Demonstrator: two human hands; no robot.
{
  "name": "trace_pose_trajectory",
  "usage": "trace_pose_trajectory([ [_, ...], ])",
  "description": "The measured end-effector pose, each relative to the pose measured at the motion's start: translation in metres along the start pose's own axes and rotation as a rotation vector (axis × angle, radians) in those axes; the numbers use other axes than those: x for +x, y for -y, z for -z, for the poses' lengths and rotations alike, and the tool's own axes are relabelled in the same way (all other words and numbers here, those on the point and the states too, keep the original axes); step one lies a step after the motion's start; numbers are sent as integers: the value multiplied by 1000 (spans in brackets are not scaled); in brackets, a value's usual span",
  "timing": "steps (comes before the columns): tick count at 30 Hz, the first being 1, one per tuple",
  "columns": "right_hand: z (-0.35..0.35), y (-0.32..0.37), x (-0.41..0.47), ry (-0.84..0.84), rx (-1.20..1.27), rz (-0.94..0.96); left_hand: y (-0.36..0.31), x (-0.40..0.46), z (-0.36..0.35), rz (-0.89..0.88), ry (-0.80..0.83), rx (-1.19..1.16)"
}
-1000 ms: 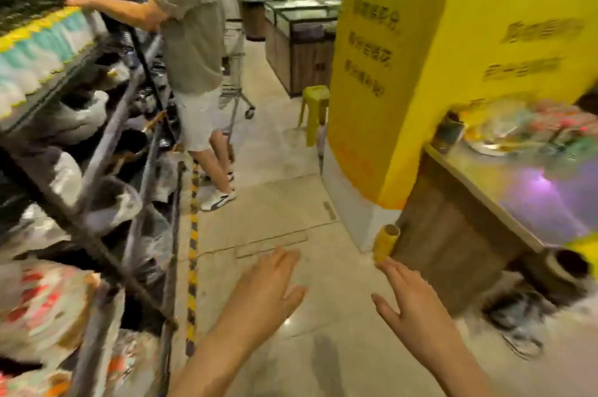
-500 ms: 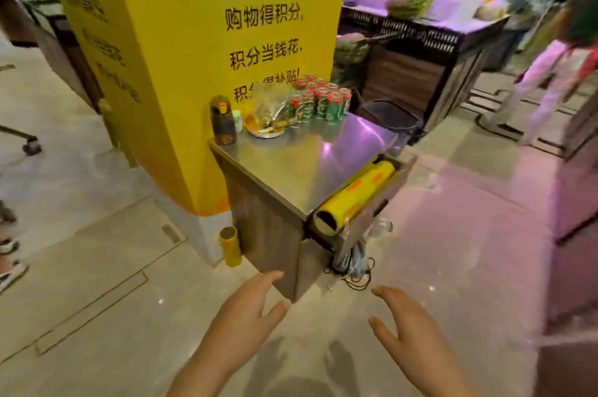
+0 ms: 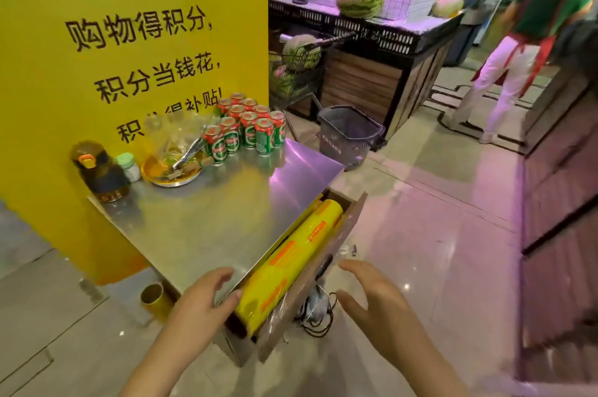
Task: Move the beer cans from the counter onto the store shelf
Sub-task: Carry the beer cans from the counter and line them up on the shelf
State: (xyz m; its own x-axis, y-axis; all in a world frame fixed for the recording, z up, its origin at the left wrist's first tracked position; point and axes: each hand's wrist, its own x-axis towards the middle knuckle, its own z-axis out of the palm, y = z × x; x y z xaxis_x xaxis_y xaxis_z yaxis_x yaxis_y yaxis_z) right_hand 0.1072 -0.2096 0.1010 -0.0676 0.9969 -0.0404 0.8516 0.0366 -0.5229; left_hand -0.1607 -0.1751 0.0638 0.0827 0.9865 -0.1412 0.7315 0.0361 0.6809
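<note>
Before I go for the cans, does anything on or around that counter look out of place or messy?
The beer cans stand upright in a tidy cluster at the counter's far end. Oddities: tongs lie in a plastic-covered dish right beside them, and a tangle of cable lies on the floor below the cling-film roll.

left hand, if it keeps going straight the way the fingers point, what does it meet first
Probably the steel counter: the left hand is open, its fingers aimed up over the near edge. Beyond lies bare steel, then likely the beer cans at the far end, though depth is hard to judge.
</note>
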Motion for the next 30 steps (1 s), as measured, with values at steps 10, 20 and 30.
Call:
trace_pose_trajectory([
  [10,67,-142,144,49,100,-28,-132,172,-87,-119,-21,-48],
  [20,110,-173,310,284,99,355,-175,229,-124,241,-301,-193],
  [30,48,-134,428,523,169,365,-109,251,-75,539,-454,-181],
])
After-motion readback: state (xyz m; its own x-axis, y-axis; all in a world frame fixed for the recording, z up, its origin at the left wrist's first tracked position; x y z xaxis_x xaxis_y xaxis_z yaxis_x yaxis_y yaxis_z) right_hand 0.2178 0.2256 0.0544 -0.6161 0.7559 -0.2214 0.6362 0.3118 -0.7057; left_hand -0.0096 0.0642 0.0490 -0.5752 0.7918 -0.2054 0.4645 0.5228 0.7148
